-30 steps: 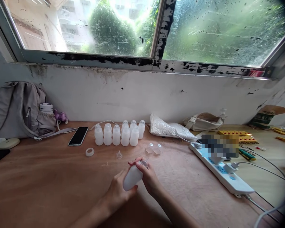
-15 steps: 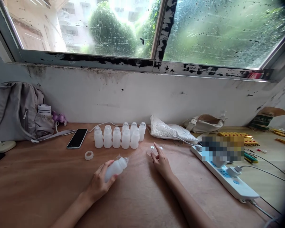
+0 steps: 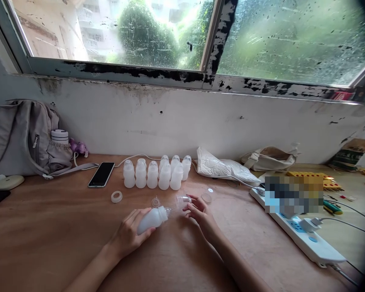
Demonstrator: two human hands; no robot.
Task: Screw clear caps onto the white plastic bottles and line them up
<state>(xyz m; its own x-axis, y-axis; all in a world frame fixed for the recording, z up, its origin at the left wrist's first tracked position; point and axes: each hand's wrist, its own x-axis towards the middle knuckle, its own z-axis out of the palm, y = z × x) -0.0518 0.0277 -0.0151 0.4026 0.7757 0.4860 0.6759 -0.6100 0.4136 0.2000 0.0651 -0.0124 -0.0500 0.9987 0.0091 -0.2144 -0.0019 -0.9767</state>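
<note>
Tilted to the right, a frosted white baby bottle with a clear teat at its top lies in my left hand, the fingers wrapped round its body. My right hand pinches a clear dome-shaped cap between thumb and fingers, a little right of the teat and apart from it. Just beyond the bottle, a small clear ring-like piece rests on the table. A thin clear disc and a small white dot lie beyond my right hand.
Several frosted bottles with clear caps stand in rows at the back. A white ring and a phone lie left of them. A silvery pouch is behind; a white power strip with cables runs along the right.
My right hand has moved left toward the bottle and now holds a clear cap; before, its index finger was stretched out by the clear pieces. My left hand keeps its hold.
</note>
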